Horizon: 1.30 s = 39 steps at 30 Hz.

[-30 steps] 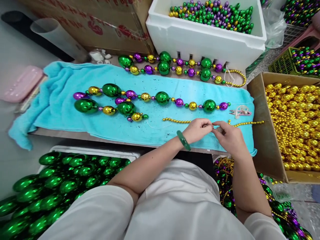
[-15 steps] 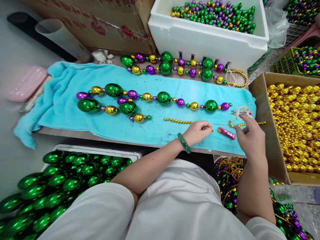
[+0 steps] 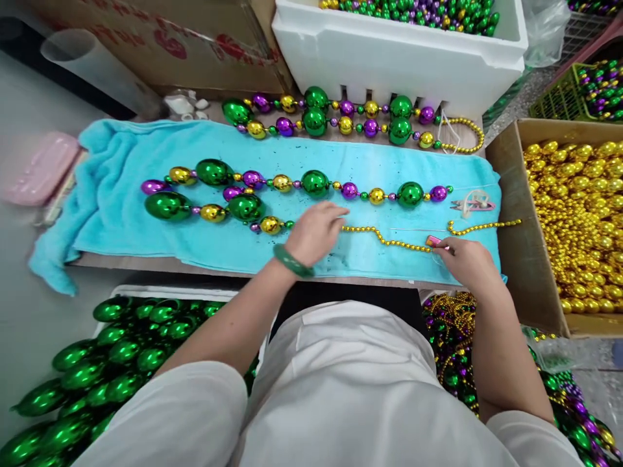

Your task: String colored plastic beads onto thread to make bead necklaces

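Observation:
A bead garland lies looped on the towel, with big green beads (image 3: 315,183), gold beads and purple beads (image 3: 349,190) strung on thin thread. From it runs a strand of small gold beads (image 3: 396,244). My left hand (image 3: 316,232) is over the strand's left end, fingers loosely bent and apart; the contact under them is hidden. My right hand (image 3: 464,259) pinches the thread at the strand's right end. Partly under those fingers is a small pink packet (image 3: 433,240). Another gold bead strand (image 3: 487,226) with a thin wire lies just behind.
A blue towel (image 3: 195,250) covers the bench. Pink-handled cutters (image 3: 479,205) lie at its right. Behind are a finished-looking garland (image 3: 315,122) and a white foam box (image 3: 389,55). A carton (image 3: 501,155) of gold beads stands right; green beads (image 3: 124,350) fill a container below left.
My left hand has moved left along the strand. My right hand has come down to the thread by the packet. More gold beads now sit on the garland's thread, which bends.

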Tool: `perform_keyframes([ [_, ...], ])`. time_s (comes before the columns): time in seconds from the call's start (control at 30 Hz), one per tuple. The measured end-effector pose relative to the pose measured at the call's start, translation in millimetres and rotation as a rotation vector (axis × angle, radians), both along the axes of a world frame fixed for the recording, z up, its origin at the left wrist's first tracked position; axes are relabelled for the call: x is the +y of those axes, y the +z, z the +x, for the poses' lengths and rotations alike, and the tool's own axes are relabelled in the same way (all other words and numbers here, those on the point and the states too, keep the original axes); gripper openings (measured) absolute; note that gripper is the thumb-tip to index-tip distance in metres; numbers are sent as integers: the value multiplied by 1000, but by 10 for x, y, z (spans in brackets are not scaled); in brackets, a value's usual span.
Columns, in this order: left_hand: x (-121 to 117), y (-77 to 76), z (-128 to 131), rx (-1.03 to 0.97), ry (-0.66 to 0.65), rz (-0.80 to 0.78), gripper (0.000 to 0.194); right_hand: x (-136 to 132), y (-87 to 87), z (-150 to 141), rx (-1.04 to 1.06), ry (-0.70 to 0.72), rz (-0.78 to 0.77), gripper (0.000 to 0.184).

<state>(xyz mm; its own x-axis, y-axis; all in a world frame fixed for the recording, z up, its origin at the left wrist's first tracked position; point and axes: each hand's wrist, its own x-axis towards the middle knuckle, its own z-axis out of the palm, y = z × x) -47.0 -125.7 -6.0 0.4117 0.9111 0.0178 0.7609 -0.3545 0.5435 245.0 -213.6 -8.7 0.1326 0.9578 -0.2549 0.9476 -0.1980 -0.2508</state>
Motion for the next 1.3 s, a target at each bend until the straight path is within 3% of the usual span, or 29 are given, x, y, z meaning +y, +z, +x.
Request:
perform_keyframes([
  [0.1,11,-104,-363,250,20,3,35,-22,8,73,-68,0,-72,27],
  [0.17,-48,-188,-468,327,19,-1,39,-27,35,73,-103,-1,-95,28],
  [0.27,-145,-279,-491,347,70,37,43,-39,63,60,-132,-8,-118,30],
  [0.43,-154,-348,-497,314,123,115,30,-109,-41,107,-83,-27,-93,30],
  [0.7,-100,-352,-600,164,-16,115,27,-174,-156,133,4,-172,-70,30],
  [0.9,-234,-303,-877,175,-98,52,26,-179,-165,99,163,-194,-46,27],
  [1.13,-362,-365,-1012,190,-47,68,27,-127,-286,17,144,-203,-42,22],
  [1.3,-408,-303,-988,178,-59,80,24,-144,-287,10,125,-186,-40,18],
])
